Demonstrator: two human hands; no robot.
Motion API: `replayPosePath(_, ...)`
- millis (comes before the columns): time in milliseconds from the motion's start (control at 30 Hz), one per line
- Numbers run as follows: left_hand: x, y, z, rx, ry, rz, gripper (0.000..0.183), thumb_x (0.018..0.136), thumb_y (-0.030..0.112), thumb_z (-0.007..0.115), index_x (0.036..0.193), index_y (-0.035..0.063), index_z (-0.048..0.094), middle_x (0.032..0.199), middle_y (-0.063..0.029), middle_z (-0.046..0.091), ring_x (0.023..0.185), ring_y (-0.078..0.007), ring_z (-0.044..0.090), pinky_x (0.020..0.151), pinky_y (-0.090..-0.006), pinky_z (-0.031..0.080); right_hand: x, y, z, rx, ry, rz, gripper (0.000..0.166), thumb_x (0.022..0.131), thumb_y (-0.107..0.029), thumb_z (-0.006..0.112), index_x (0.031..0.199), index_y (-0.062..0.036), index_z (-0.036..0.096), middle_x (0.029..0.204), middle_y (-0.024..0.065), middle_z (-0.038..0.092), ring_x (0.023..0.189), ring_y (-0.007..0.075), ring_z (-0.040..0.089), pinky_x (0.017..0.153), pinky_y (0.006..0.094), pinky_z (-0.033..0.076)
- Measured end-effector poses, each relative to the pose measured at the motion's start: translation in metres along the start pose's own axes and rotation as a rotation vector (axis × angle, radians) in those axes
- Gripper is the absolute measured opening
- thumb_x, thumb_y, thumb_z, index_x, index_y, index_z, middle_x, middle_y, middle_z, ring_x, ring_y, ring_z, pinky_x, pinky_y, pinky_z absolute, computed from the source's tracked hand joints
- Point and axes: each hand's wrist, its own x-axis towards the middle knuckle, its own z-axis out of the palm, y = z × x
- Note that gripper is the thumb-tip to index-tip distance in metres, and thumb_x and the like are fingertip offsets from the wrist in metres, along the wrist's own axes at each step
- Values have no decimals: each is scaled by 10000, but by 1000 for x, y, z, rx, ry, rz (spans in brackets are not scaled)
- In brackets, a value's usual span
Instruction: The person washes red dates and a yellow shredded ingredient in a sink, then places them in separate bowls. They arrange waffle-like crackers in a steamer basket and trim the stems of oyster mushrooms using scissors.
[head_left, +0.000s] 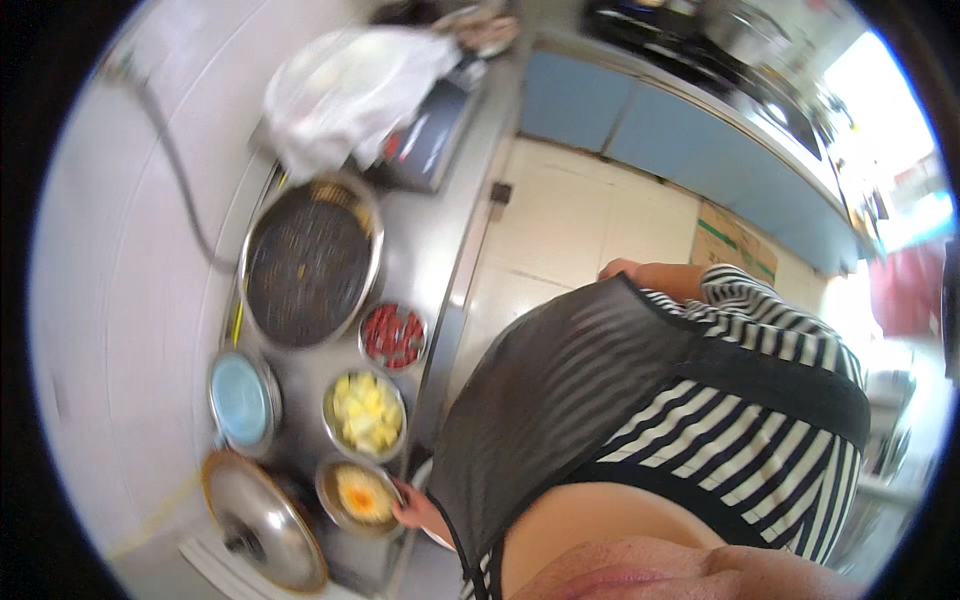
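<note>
My left hand (411, 507) grips the near rim of a small metal bowl (325, 487). Pale yellow food with an orange centre (361, 496) lies inside it. Beside that bowl is another metal bowl (328, 427) of pale yellow chunks (366, 412). Farther along, a smaller bowl (425, 349) holds red pieces (391, 336). A large metal basin (380, 251) contains something dark and speckled (311, 262), too blurred to name. On the other side, my right hand (620, 268) hangs beside my dark apron (555, 360), away from the counter; its fingers are partly hidden.
The steel counter (420, 225) runs along a tiled wall (135, 300). A light-blue bowl (240, 397) and a domed pan lid (274, 517) stand near the wall. A white plastic bag (345, 90) partly covers a dark box (435, 135). Blue cabinets (652, 124) stand across the floor.
</note>
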Motion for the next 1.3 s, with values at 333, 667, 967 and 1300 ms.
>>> replayPosePath(333,-34,42,133,-453,-379,-350,367,767,99,611,1097,-53,556,1004,-184,554,912,-275,514,828,-373,436,-68,96,23,142,177,219,275,784,-290,539,949,-128,689,986,153,658,935,348,611,812,412,478)
replayPosePath(667,-142,75,264,-79,-917,-436,318,884,218,581,1131,18,588,913,-92,620,769,-184,572,687,-284,479,-129,370,211,209,421,444,346,895,-344,464,1041,-115,679,998,158,662,885,320,632,804,404,492)
replayPosePath(967,-26,215,271,-392,-230,-442,466,887,226,585,1294,46,444,1219,-143,487,1093,-245,500,852,-357,492,-123,311,89,577,103,571,311,898,-307,483,1046,-108,672,1004,156,656,874,317,629,804,394,489)
replayPosePath(1300,110,172,289,-716,16,-833,460,893,175,553,1280,4,375,1284,-178,390,1152,-341,470,900,-454,498,-51,195,19,563,131,377,274,901,-267,505,1051,-100,664,1009,153,650,862,314,626,803,384,487)
